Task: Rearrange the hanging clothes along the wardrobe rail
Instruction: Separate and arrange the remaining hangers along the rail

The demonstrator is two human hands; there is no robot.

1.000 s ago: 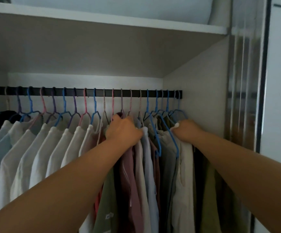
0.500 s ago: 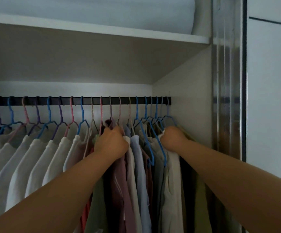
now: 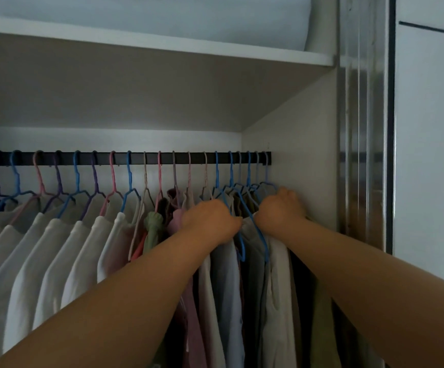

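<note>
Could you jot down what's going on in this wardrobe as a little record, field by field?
place: wardrobe with a dark rail under a white shelf
left side: pale shirts on blue, pink and purple hangers, evenly spaced
right side: mixed-colour clothes bunched tight near the side wall
left hand: closed on the tops of garments in the bunch
right hand: closed on garments at the rail's right end
above shelf: a pale bundle
</note>
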